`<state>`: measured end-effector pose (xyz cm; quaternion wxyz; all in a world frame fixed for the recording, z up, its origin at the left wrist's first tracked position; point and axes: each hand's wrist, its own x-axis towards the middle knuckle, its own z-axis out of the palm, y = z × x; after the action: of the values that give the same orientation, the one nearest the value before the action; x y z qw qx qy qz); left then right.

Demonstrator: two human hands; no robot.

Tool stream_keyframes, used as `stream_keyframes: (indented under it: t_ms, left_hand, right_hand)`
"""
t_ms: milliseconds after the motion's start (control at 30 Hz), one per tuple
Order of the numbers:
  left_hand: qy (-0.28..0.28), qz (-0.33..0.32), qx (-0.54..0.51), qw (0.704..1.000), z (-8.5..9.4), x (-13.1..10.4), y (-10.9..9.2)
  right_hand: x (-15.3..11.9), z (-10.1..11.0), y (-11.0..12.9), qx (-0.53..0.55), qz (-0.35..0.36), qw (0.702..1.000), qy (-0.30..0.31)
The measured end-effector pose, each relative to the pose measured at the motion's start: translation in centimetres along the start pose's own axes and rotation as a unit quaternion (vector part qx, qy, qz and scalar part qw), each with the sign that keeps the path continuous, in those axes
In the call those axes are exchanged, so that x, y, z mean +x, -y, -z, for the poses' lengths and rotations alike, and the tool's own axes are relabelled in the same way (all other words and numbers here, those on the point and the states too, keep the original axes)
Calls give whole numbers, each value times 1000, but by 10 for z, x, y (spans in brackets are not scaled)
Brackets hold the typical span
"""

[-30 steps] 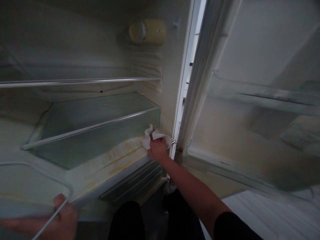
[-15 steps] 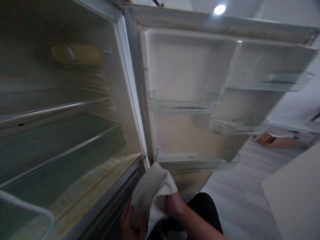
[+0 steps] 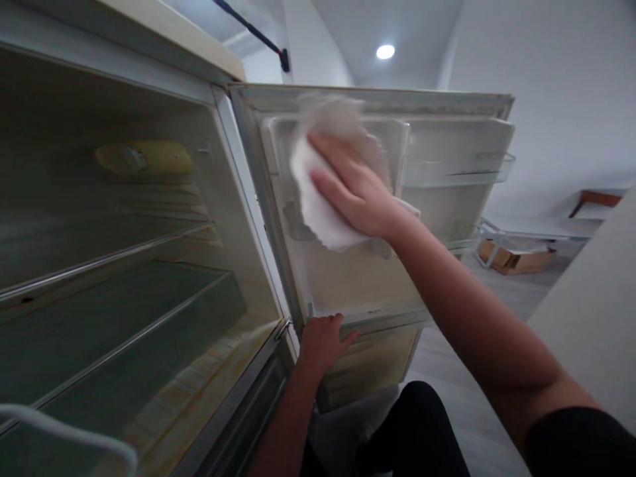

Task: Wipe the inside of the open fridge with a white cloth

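Half a second ago both our hands bunched the white cloth (image 3: 325, 192) low in front of our knees; now we have it raised and spread against the inner face of the open fridge door (image 3: 358, 278), so the wiping has left the stained floor of the cabinet and gone to the door liner. Our right hand (image 3: 355, 189) lies flat and open on the cloth, fingers (image 3: 330, 149) splayed toward ten o'clock, palm pressing the fabric onto the upper door panel, with the forearm stretching back to five o'clock. Our left hand (image 3: 322, 341) sits at six o'clock from the cloth, fingers curled over the lower edge of the door by its bottom rack, gripping that edge; we judge it steadies the door against the push. At nine o'clock the fridge interior (image 3: 124, 265) stands open with its glass shelves (image 3: 129, 338) bare and yellowish stains along the bottom. A clear door bin (image 3: 462, 175) hangs at three o'clock from the cloth.
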<state>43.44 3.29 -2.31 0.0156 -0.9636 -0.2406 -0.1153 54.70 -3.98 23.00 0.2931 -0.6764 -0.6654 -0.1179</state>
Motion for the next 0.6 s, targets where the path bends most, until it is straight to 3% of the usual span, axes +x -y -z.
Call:
stream_keyframes:
  t_ms: [67,133,267,367,600]
  left_hand:
    - [2,10,-6,1000,1,-1,-2]
    - [9,12,-10,1000,3,-2,-2]
    - [18,5,-18,1000,4,-2,-1]
    - [11,10,-22,1000,4,-2,-2]
    - [-1,3,-30,1000,5,-4,-2]
  right_hand:
    - [26,5,2,-55,72,993,76]
    - [40,2,7,-85,96,981,142]
    - [39,-10,18,-144,86,977,128]
    - [31,-7,15,-155,83,972,157]
    - [20,20,-28,-96,20,977,188]
